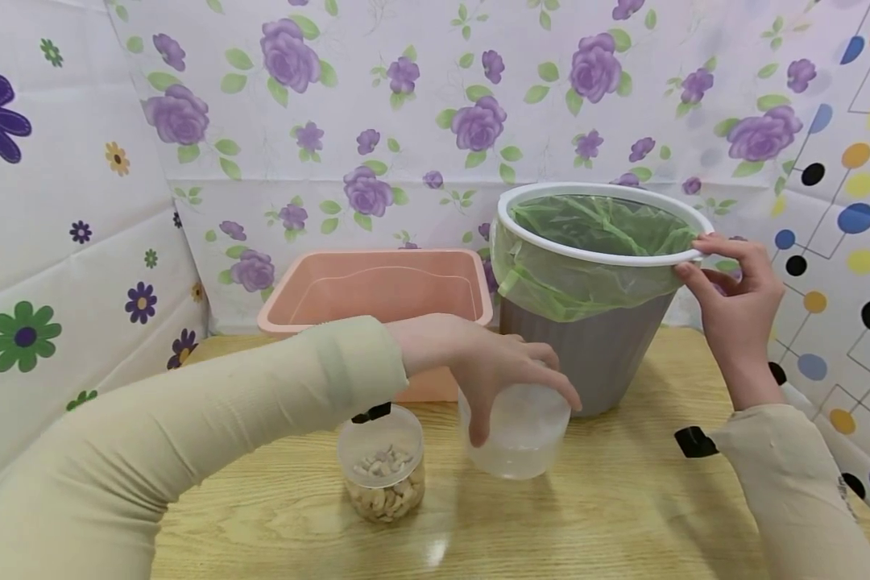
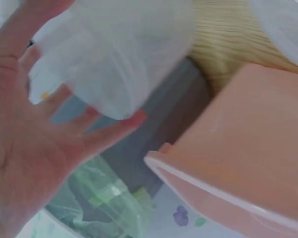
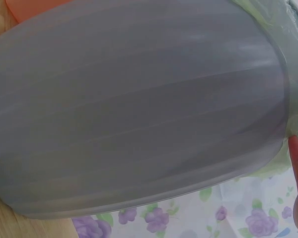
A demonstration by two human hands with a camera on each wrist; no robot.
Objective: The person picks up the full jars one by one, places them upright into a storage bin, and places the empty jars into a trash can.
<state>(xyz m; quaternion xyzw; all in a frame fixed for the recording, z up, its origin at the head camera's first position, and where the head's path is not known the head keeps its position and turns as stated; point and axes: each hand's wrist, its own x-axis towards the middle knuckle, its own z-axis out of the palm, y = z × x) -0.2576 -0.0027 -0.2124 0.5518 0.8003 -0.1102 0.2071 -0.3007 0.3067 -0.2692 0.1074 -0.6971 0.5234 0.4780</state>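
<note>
My left hand (image 1: 507, 370) reaches down over a translucent plastic tub (image 1: 518, 447), thumb on its near left side and fingers spread around its far side. In the left wrist view the tub (image 2: 124, 49) lies between thumb and fingers, with some fingertips hidden behind it. My right hand (image 1: 743, 302) pinches the white rim of a grey trash bin (image 1: 580, 354), thumb outside and fingers over the rim. A thin green bag (image 1: 551, 286) lines the bin and folds over its outside. The right wrist view is filled mostly by the bin's ribbed wall (image 3: 139, 109).
A clear jar of cashew nuts (image 1: 384, 483) stands on the wooden table (image 1: 283, 515), left of the tub. Behind my left forearm is a peach plastic basin (image 1: 377, 258), next to the bin. Flowered cloth (image 1: 377, 105) hangs behind, with patterned cloths at both sides.
</note>
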